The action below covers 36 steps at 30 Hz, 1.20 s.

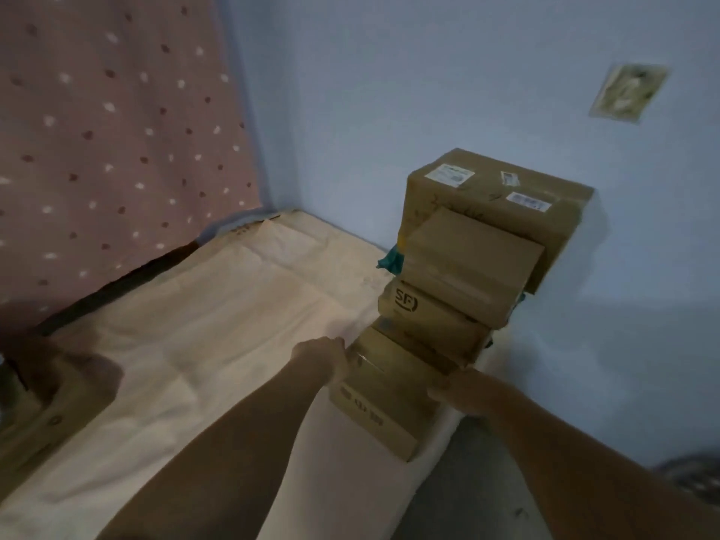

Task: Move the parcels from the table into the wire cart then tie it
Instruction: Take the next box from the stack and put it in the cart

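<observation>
While both arms reach forward over the cream cloth-covered counter (202, 344), the nearest flat brown cardboard parcel (383, 399) lies directly between the two hands, at the counter's right edge. Its long axis runs from near right to far left, away from the person and towards the taller stack behind it. The left hand (325, 356) presses against the parcel's far left side, fingers wrapped over the upper edge as far as the blur lets me judge, so that grip reads as closed on the box. The right hand (457, 391) meets the opposite, right-hand side, thumb and fingers laid along the cardboard; this grip also seems to clamp the parcel, though the fingertips are hidden.

Behind it, touching or nearly so, stands a brown carton printed with a dark logo (428, 325), then a plain brown box (467, 263) on top, and a large taped carton with white labels (502, 200) against the pale blue wall (389, 91). A scrap of teal material (391, 261) pokes out on the stack's left.

No wire cart shows in view. Judging from the hands' symmetry, neither is nearer; the lift probably needs both squeezing inward, then drawing the parcel back towards the body, clear of the stack.
</observation>
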Motion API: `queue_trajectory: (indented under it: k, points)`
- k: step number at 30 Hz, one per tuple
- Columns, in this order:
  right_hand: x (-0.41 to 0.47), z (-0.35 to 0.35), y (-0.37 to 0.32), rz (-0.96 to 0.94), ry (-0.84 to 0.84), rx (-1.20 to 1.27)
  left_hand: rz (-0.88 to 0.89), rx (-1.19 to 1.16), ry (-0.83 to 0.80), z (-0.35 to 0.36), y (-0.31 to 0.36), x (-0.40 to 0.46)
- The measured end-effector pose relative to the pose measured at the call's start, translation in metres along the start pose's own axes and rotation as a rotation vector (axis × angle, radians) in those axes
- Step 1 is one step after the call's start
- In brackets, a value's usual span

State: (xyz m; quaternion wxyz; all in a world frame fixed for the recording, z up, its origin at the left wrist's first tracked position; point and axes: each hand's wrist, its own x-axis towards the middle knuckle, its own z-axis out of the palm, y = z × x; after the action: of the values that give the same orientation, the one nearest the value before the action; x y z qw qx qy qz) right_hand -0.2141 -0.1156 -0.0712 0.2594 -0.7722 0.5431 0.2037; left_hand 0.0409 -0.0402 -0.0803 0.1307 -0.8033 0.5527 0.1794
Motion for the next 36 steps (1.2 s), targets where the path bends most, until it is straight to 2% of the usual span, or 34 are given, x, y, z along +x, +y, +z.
queue_trajectory:
  k: [2, 6, 9, 13, 16, 19, 22, 28, 30, 33, 34, 36]
  points:
    - [0.007, 0.018, 0.005, 0.081, -0.081, 0.135, -0.026, -0.045, -0.017, 0.016, 0.001, 0.018]
    - [0.018, 0.044, 0.003, 0.312, -0.16, 0.591, -0.039, -0.177, -0.008, 0.042, 0.003, 0.048]
    - [0.026, 0.06, 0.003, 0.375, -0.226, 0.779, -0.031, -0.28, -0.049, 0.053, 0.005, 0.063]
    - [0.03, 0.077, 0.003, 0.333, -0.182, 0.984, -0.029, -0.406, -0.039, 0.062, 0.007, 0.071]
    - [0.021, 0.081, 0.001, 0.338, -0.116, 1.028, -0.049, -0.413, 0.007, 0.056, 0.003, 0.058]
    - [0.008, 0.075, 0.001, 0.329, -0.013, 1.03, -0.037, -0.44, 0.052, 0.035, -0.008, 0.037]
    - [-0.012, 0.059, 0.005, 0.246, 0.108, 1.143, -0.004, -0.543, 0.019, 0.003, -0.016, 0.01]
    - [-0.07, 0.024, 0.012, 0.154, 0.184, 1.477, -0.013, -0.955, -0.023, -0.048, -0.008, -0.06]
    - [-0.095, 0.015, 0.02, 0.1, 0.198, 1.588, 0.01, -1.105, 0.074, -0.056, 0.001, -0.085]
    - [-0.137, 0.006, 0.036, -0.006, 0.23, 1.62, 0.057, -1.336, 0.231, -0.059, 0.027, -0.123]
    - [-0.151, 0.005, 0.043, -0.033, 0.239, 1.628, 0.081, -1.434, 0.22, -0.06, 0.039, -0.137]
    - [-0.18, 0.003, 0.058, -0.062, 0.262, 1.646, 0.167, -1.621, 0.085, -0.063, 0.065, -0.165]
